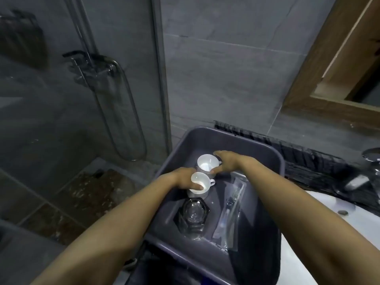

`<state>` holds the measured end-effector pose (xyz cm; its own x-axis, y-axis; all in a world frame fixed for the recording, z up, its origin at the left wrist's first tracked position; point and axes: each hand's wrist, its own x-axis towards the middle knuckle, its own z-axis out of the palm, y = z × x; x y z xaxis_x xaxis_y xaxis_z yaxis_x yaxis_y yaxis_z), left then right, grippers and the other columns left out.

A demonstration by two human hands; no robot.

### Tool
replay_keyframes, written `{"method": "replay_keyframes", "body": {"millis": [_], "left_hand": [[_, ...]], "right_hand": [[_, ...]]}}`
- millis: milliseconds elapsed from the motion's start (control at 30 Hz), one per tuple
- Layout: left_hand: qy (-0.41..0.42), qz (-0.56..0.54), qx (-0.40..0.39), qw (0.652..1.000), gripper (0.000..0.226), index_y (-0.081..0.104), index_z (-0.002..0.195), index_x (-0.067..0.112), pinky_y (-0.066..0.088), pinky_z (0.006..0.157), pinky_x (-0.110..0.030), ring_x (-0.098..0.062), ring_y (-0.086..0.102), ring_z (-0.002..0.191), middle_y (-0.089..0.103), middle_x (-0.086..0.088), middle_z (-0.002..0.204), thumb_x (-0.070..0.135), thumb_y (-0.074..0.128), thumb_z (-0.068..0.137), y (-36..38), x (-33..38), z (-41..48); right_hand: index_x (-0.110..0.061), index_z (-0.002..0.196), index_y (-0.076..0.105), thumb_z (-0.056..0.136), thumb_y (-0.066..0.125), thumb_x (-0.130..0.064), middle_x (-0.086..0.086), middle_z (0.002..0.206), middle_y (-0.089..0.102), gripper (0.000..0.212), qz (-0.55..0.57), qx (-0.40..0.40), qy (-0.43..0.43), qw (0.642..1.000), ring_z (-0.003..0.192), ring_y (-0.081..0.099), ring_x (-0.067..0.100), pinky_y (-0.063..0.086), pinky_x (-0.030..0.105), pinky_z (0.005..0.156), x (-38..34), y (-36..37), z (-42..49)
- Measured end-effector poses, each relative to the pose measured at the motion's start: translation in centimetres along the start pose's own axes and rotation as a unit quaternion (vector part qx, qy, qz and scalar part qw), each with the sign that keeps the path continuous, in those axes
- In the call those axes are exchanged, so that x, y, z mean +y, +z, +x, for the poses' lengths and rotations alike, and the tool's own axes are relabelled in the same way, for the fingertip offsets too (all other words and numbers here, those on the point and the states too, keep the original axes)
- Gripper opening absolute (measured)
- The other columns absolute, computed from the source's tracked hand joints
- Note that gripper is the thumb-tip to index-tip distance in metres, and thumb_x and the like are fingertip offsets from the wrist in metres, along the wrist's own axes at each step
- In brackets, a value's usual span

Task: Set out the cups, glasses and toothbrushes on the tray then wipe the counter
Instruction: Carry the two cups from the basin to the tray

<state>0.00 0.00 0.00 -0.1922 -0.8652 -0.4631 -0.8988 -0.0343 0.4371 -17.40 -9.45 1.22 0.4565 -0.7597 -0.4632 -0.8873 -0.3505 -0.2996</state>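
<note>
A dark grey tray [265, 149] sits at the left end of the counter. Two white cups stand in it. My left hand [181, 179] grips the nearer white cup [202, 182], thumb inside its rim. My right hand [228, 161] holds the farther white cup [206, 163] by its side, fingers curled around it. Nearer to me in the tray stand clear faceted glasses [193, 217], close together. Wrapped toothbrushes [230, 214] in clear plastic lie along the tray's right side.
The black stone counter [308, 169] runs to the right, with a white basin [320, 233] and a chrome tap [372, 159]. A wood-framed mirror [320, 79] hangs above. A glass shower screen [160, 79] stands left of the tray, with the floor below.
</note>
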Motion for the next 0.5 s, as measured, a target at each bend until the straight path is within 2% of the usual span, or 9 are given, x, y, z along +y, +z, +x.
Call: {"method": "replay_keyframes", "body": {"millis": [300,500], "left_hand": [[0.037,-0.054,0.028,0.997,0.073,0.047,0.125,0.02,0.043,0.096,-0.034,-0.019,0.053,0.112,0.056,0.0,0.124,0.026,0.082,0.061,0.9,-1.0,0.4],[0.041,-0.125,0.027,0.991,0.081,0.044,0.13,0.027,0.036,0.096,-0.024,-0.01,0.048,0.111,0.05,0.011,0.121,0.021,0.084,0.06,1.4,-1.7,0.6]], "right_hand": [[-0.014,0.138,0.039,0.071,0.079,-0.039,0.007,0.14,0.047,0.082,0.025,0.001,-0.037,0.999,0.124,0.048,0.029,0.04,0.041,0.105,0.0,0.6,2.5],[-0.015,0.129,0.046,0.07,0.079,-0.039,0.006,0.13,0.054,0.072,0.039,-0.008,-0.07,0.997,0.114,0.053,0.026,0.044,0.039,0.1,0.7,0.7,3.3]]}}
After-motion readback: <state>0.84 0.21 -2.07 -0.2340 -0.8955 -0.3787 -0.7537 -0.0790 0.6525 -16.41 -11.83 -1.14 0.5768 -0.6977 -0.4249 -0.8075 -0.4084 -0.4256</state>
